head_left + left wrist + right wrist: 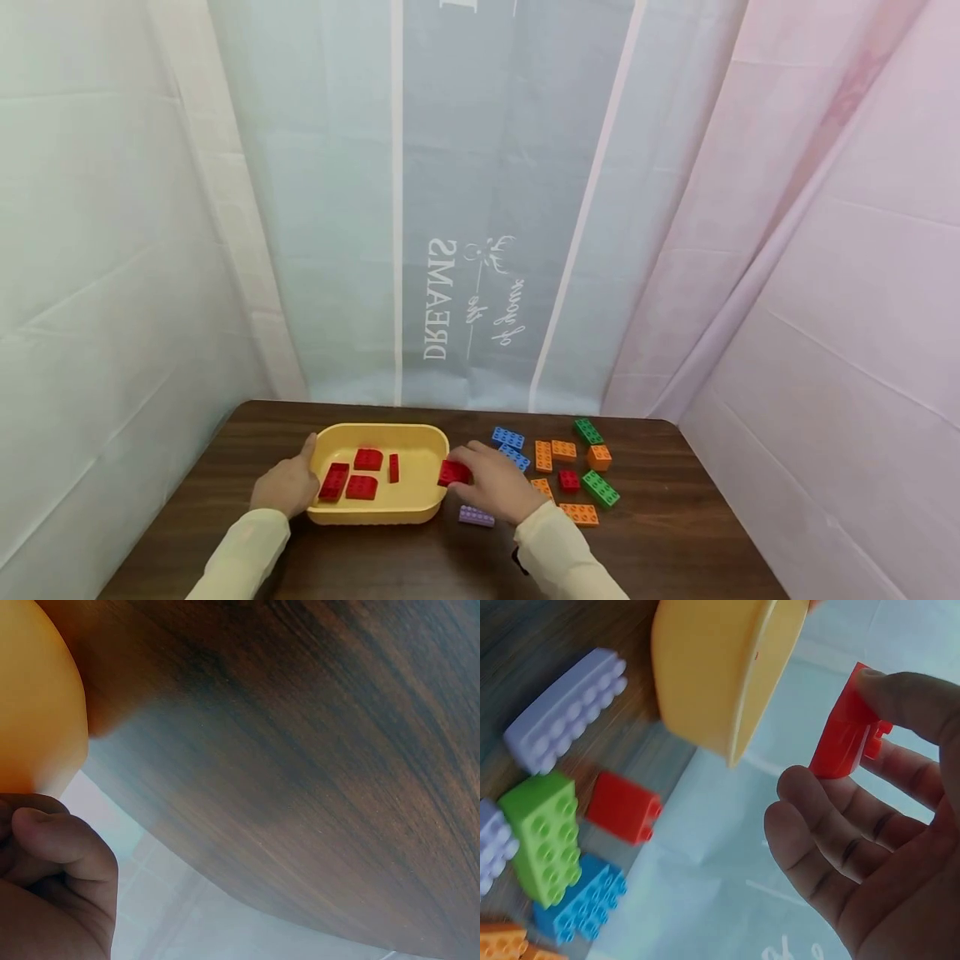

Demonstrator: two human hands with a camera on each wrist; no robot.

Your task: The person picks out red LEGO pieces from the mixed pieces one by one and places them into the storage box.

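My right hand (498, 483) pinches a red toy brick (846, 731) between thumb and fingers, at the right rim of a yellow plastic tray (382, 515). In the right wrist view the brick has a curved side and studs facing the palm. My left hand (287, 486) holds the tray's left side. In the left wrist view, curled fingers (71, 844) meet the tray's edge, partly out of the frame. Several red bricks lie inside the tray, among them a narrow one (393, 467) and a two-tone block (333, 482).
Right of the tray, loose bricks lie on the dark wooden table (675, 525): blue (508, 437), orange (598, 457), green (601, 489), red (568, 481) and purple (477, 516). A lettered curtain (480, 208) hangs behind the table's far edge.
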